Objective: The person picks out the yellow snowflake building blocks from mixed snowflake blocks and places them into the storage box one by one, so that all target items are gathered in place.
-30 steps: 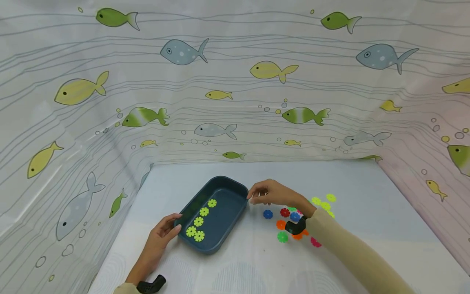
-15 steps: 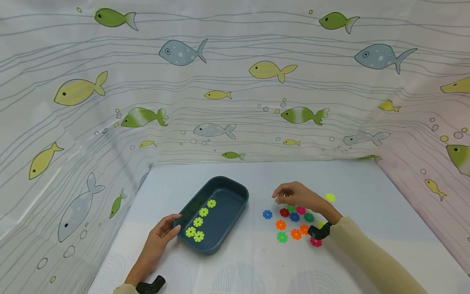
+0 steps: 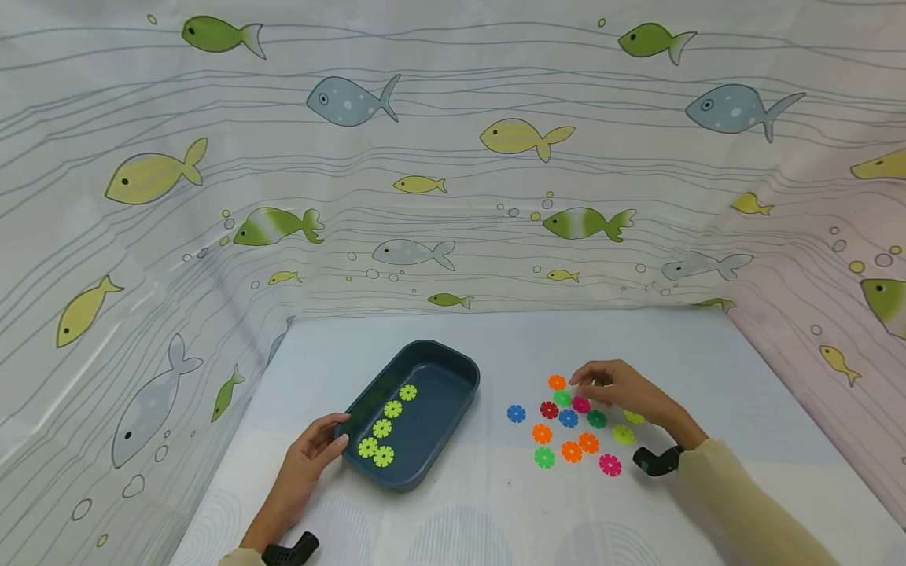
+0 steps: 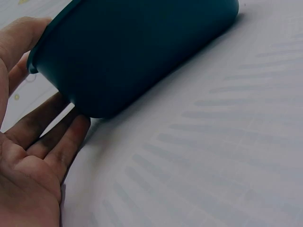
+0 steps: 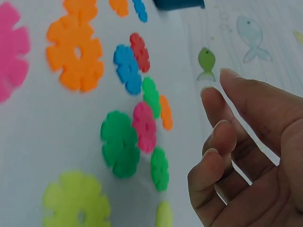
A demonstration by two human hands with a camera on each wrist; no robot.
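Observation:
A dark blue-green rectangular tub (image 3: pixel 425 417) stands at a slant on the table, several yellow flower-shaped discs (image 3: pixel 382 428) lying along its left side. My left hand (image 3: pixel 307 456) grips the tub's near-left rim; in the left wrist view, the lower fingers (image 4: pixel 71 137) reach to the base of the tub's wall (image 4: pixel 128 56). Over the far right of the loose discs hovers my right hand (image 3: pixel 630 389), its fingers loosely bent and nothing between thumb and fingertips. Nearest to it lie a pink disc (image 3: pixel 580 405) and a dark green disc (image 3: pixel 597 419).
Orange (image 3: pixel 571 451), blue (image 3: pixel 516 413), red (image 3: pixel 549 409), green (image 3: pixel 544 457) and pink (image 3: pixel 610 464) discs spread right of the tub. A yellow disc (image 3: pixel 624 434) lies near the right wrist. Fish-patterned cloth (image 3: pixel 453 220) encloses the table at back and sides.
My right hand has moved right from the tub's right rim to above the loose discs, uncovering several of them. The left hand and the tub have stayed in place.

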